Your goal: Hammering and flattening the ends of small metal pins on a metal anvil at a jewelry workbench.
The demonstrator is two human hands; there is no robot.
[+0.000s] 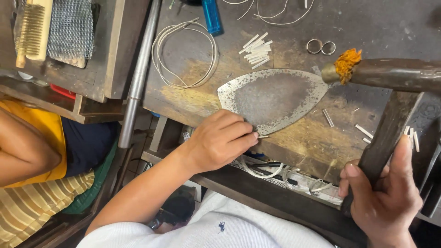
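Observation:
My left hand (220, 138) pinches a short silver wire piece (262, 136) against the near edge of a flat, teardrop-shaped metal plate (275, 98) on the wooden bench. My right hand (383, 197) grips the dark wooden handle of a hammer (390, 124), raised above the bench at the right. The hammer's head (390, 73) is dark metal with an orange wad at its end, and it hangs over the plate's right tip.
A heap of short cut wire pieces (256, 49), a coil of white wire (186, 55), two small rings (321, 47) and a blue lighter (212, 16) lie on the bench. Loose wire bits (363, 131) are scattered at right. Another person sits at left (36, 151). A brush (32, 27) lies on a shelf.

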